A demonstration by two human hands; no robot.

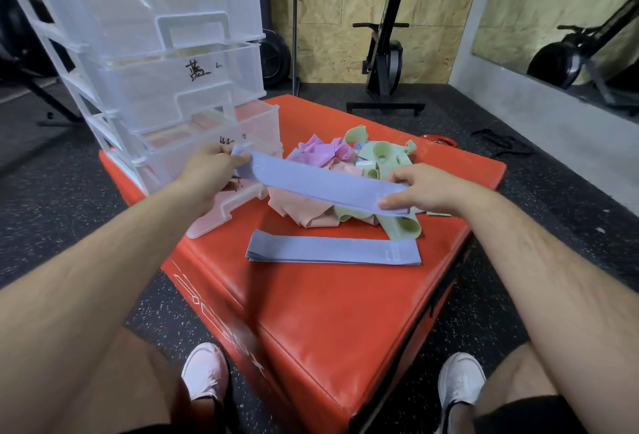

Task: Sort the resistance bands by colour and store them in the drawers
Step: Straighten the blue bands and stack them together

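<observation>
A lavender-blue resistance band is stretched flat between my hands above the red box. My left hand pinches its left end and my right hand pinches its right end. Under it lies a mixed pile of pink, peach and pale green bands. A flat stack of blue bands lies on the box in front of the pile. The clear plastic drawer unit stands at the left, its bottom drawer pulled out with peach bands inside.
The red padded box carries everything and stands on black rubber flooring. The drawers bear handwritten labels. A rowing machine stands behind against a chipboard wall. A mirror is at the right. My white shoes are near the box's front edge.
</observation>
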